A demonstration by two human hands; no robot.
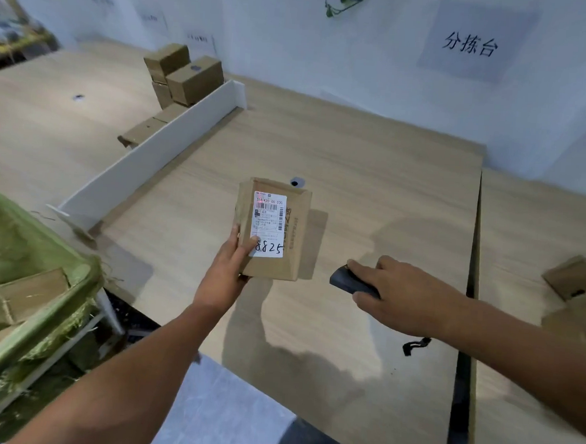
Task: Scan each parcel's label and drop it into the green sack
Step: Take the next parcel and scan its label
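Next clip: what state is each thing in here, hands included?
Left hand, gripping the parcel by its near edge.
Parcel, held with label facing up.
Label, lit red near its top.
Right hand, gripping the scanner.
Scanner, pointed towards the parcel.
Green sack, open.
Sacked box, lying inside the sack.
Stacked boxes, closed, untouched.

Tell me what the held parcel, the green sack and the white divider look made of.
Parcel: brown cardboard, matte, with creased edges, bearing a white paper label. Green sack: probably woven plastic, slightly shiny, with frayed strands at its rim. White divider: smooth, stiff board, perhaps plastic or painted wood; the look leaves it open.
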